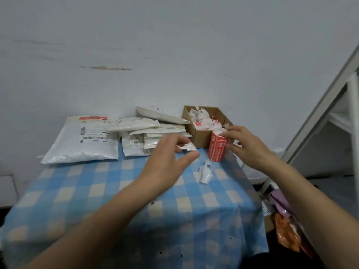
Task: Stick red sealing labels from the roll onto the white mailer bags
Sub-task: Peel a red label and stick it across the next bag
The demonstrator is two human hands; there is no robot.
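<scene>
The right hand (246, 145) grips the red label roll (216, 151) at far right, the left hand (169, 158) pinches a crumpled white scrap (188, 146), and the mailer bags (85, 140) lie far left; the roll's stock is probably thin and limp, so peel it by one corner.

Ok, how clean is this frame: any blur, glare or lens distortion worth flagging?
Head view: flat, dim, bluish light, no hard shadows; left hand pinching a paper scrap and right hand gripping the label roll are motion-blurred, roll print unreadable; mild sheen on the big mailer bag; tablecloth smears toward the bottom edge.
</scene>
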